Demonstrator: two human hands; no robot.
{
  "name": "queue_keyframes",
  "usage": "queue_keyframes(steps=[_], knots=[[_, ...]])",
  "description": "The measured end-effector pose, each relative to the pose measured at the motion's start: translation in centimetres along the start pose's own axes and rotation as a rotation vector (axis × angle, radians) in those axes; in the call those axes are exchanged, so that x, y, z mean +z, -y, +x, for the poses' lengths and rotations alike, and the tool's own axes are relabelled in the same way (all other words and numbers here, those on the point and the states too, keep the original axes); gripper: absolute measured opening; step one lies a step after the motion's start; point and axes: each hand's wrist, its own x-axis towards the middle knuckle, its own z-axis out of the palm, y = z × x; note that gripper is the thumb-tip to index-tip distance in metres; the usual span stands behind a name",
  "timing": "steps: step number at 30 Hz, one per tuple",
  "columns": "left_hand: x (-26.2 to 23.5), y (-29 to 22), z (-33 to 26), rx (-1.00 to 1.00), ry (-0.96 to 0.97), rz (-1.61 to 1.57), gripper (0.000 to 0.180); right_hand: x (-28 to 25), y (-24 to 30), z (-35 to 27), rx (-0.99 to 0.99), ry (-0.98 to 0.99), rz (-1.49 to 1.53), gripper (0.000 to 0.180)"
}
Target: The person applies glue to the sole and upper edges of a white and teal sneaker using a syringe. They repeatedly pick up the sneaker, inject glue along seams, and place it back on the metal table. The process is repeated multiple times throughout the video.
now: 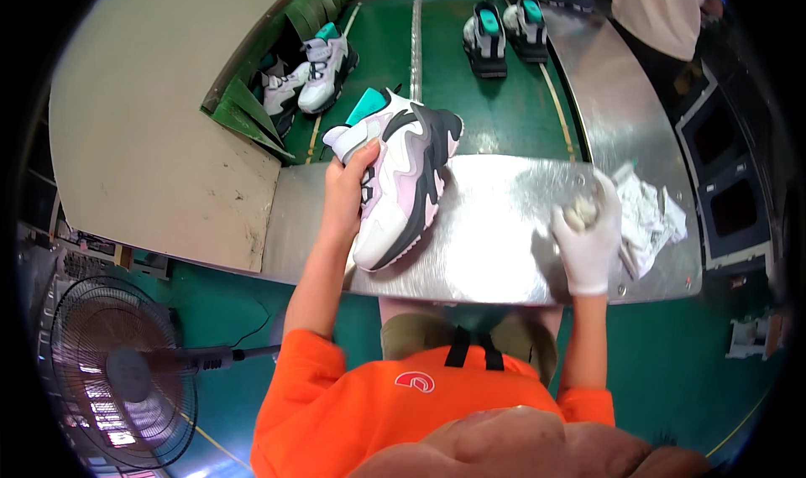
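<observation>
My bare left hand [346, 188] grips a white, pale pink and black sneaker [403, 176] by its tongue and lace area. The shoe is tilted, with its toe toward me and its black sole facing right; a teal piece shows at the collar. My right hand [589, 243], in a white glove, is curled round a small off-white lump [580, 214] whose kind I cannot make out. It hovers over the right part of the metal table [495, 251], apart from the shoe. Close beside the glove lies a crumpled white cloth [648, 218].
Beyond the table runs a green conveyor belt [437, 33]. Sneakers [326, 68] stand at its left by green flaps [248, 117], and a pair [485, 41] stands at its far right. Another person [659, 12] is at the far right. A fan [126, 373] stands at my left.
</observation>
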Motion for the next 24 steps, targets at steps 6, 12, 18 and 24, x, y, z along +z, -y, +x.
queue_keyframes(steps=[6,12,18,24], knots=[[-1.7,0.0,9.7,0.116,-0.090,0.098,0.053,-4.3,-0.6,-2.6,0.341,0.006,0.162,0.092],[-6.0,-0.8,23.0,0.410,-0.074,0.727,0.059,-5.6,-4.0,-4.7,0.197,0.044,-0.185,0.090],[-1.3,1.4,31.3,0.550,-0.697,1.596,0.098,-6.2,-3.8,-4.9,0.339,0.067,-0.259,0.099],[15.5,-1.1,31.9,0.579,0.086,1.270,0.097,-6.7,-3.6,-4.9,0.333,0.098,-0.269,0.102]])
